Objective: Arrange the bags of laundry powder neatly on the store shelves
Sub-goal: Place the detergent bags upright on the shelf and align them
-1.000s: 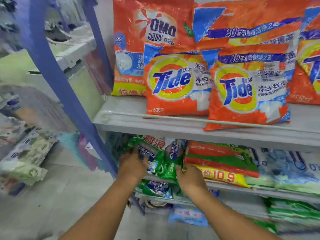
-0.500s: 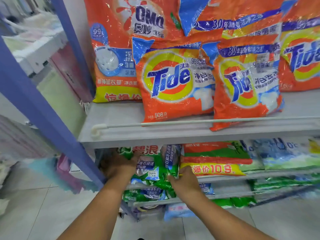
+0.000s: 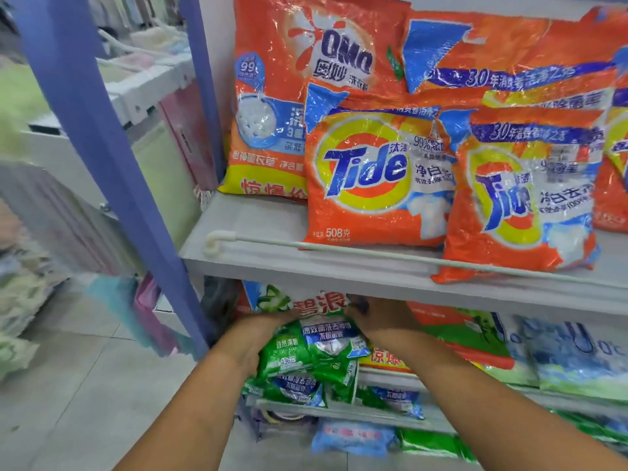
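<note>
Both forearms reach forward and down into the second shelf (image 3: 390, 377), just under the top shelf (image 3: 339, 266). Left hand (image 3: 261, 329) sits on the left side of the green bag (image 3: 316, 348), fingers curled round its edge. Right hand (image 3: 380, 319) grips the bag's upper right corner, knuckles up, fingers bent over the top. Hands are apart, both clamped on that 1 bag, which is tilted forward at the front of the second shelf, left end.

Fingertips of both hands are hidden behind the bag and the top shelf's edge. The bag's upper print is partly covered by the shelf front. Bags further back on the second shelf are too dark to tell. The left side of the view is blurred; a purple post (image 3: 102, 164) runs diagonally there.

Top shelf holds an OMO bag (image 3: 272, 96) at the left rear, a Tide bag (image 3: 373, 178) leaning in front of it, a second Tide bag (image 3: 523, 198) just beside, overhanging the white rail (image 3: 339, 248). Bigger orange bags (image 3: 509, 62) stand behind, cut off at top and right. Second shelf also holds a red-green bag (image 3: 469, 334) lying flat beside the right hand, and blue-white bags (image 3: 571, 355) further right. Lower shelf (image 3: 306, 407) carries more green bags (image 3: 292, 390).
</note>
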